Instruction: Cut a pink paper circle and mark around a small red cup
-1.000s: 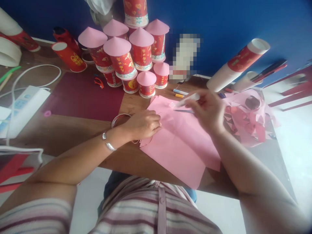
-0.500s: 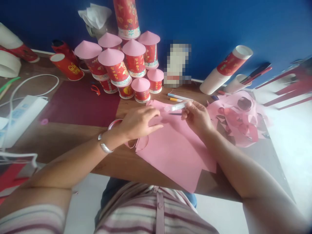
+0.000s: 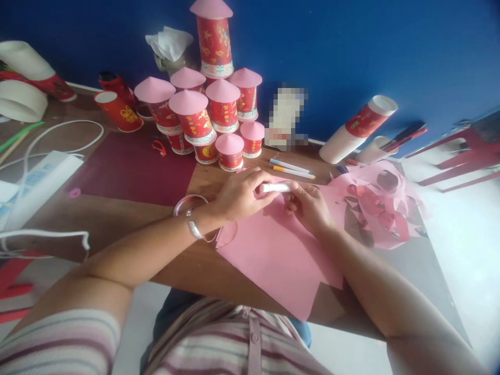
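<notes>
A white glue stick [image 3: 278, 187] lies level between my two hands, above a large pink paper sheet [image 3: 273, 250]. My right hand [image 3: 310, 205] pinches its right end between thumb and fingers. At the other end, my left hand [image 3: 242, 194] is closed with thumb and forefinger around the tip. The left fingertips are partly hidden behind the stick. Beneath my left wrist, a roll of tape [image 3: 191, 200] and a curved pink paper piece [image 3: 227, 234] rest by the sheet's left edge.
Red paper cups [image 3: 195, 125] with pink cone tops stand stacked at the back. Two markers [image 3: 292, 169] lie beyond the sheet. Pink paper scraps [image 3: 385, 203] are heaped at right, near a leaning cardboard tube [image 3: 355, 127]. A power strip [image 3: 42, 182] sits at left.
My left hand has moved right and closed on the left end of the glue stick. My right hand still holds it, now turned level. The camera view has tilted up slightly.
</notes>
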`<state>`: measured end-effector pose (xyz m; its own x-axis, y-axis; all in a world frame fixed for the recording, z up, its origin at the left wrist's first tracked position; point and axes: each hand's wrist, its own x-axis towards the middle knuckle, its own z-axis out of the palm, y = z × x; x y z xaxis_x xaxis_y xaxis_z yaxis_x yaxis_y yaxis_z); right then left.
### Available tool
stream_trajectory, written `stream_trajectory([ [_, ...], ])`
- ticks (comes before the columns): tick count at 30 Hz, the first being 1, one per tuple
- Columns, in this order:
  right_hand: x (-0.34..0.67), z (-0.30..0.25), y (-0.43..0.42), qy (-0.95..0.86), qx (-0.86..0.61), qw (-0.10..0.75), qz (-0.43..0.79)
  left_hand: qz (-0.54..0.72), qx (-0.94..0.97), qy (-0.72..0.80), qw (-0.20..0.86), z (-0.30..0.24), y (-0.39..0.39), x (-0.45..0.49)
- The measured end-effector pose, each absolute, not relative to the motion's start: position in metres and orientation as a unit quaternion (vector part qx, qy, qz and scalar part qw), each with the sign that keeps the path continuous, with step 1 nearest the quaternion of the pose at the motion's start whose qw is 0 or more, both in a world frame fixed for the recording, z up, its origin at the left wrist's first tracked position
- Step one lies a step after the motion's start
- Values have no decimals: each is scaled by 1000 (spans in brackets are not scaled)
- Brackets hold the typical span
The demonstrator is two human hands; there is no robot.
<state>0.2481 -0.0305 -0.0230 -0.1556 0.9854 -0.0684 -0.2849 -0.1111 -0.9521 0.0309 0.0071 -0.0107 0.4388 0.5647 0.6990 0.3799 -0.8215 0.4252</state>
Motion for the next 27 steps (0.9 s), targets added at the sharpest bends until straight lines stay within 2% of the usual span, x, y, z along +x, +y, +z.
stream_trajectory([
  [14, 254, -24, -30, -449, -422, 523, 590, 494, 799, 284, 191, -10, 6, 29],
  [21, 252, -17, -29, -464, -422, 472, 619, 469, 812, 299, 179, -11, 6, 30],
  [27, 254, -21, -26, -446, -417, 525, 593, 469, 798, 290, 242, -7, 6, 30],
])
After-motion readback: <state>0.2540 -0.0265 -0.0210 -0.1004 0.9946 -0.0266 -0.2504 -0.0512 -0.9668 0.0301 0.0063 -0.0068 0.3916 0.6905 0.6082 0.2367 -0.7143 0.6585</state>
